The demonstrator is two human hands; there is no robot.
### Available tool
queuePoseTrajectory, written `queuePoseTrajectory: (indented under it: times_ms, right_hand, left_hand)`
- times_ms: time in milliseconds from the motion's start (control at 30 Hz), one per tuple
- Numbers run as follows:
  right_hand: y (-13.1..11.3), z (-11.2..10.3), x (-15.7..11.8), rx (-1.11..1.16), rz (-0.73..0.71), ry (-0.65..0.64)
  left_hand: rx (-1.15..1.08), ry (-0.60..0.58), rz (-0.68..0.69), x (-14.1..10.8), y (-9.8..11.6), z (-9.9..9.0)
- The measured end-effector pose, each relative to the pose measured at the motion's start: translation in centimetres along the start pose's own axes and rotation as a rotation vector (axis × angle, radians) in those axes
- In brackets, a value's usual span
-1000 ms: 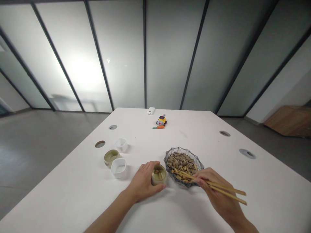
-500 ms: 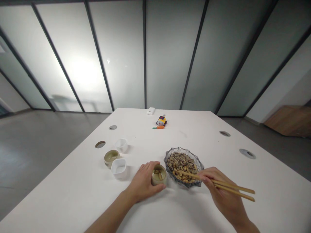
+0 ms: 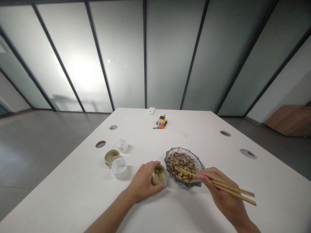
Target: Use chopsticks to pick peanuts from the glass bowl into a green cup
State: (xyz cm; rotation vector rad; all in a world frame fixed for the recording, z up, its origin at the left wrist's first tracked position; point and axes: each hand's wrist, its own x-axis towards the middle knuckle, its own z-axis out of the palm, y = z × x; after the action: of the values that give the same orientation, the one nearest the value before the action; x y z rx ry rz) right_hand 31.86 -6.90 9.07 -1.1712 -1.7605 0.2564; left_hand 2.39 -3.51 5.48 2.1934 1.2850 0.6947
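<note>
My left hand [image 3: 145, 183] is wrapped round a small ceramic cup [image 3: 162, 182] on the table, with a few peanuts [image 3: 159, 175] inside it. A pair of wooden chopsticks [image 3: 233, 190] is gripped in my right hand [image 3: 222, 191]. Their tips reach over a scalloped glass bowl [image 3: 201, 164] just right of the cup. Striped sunflower seeds [image 3: 181, 160] fill the back of that bowl, and peanuts [image 3: 186, 176] lie at its front. Whether the tips pinch a peanut, I cannot make out.
Left of my left hand stand two white plastic cups, the nearer one [image 3: 119, 171] and the farther one [image 3: 122, 146], beside another ceramic cup [image 3: 108, 160]. Farther back on the white table [image 3: 136, 210] are a toy car [image 3: 161, 121], a toy carrot [image 3: 159, 127] and a white box [image 3: 151, 111].
The chopstick tips have shifted slightly up over the bowl, and their rear ends have spread a little farther apart. My left hand and the cup stay in place.
</note>
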Motion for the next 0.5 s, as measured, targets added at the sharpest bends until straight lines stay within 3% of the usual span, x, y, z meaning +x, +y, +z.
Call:
queuePoseTrajectory:
  times_ms: [333, 500]
  right_hand:
    - [-0.8, 0.2, -0.2, 0.071, -0.053, 0.179]
    - [-2.0, 2.2, -1.1, 0.235, -0.100, 0.111]
  left_hand:
    - [0.009, 0.014, -0.001, 0.0, 0.0, 0.1]
    - [0.013, 0.013, 0.004, 0.1, 0.2, 0.0]
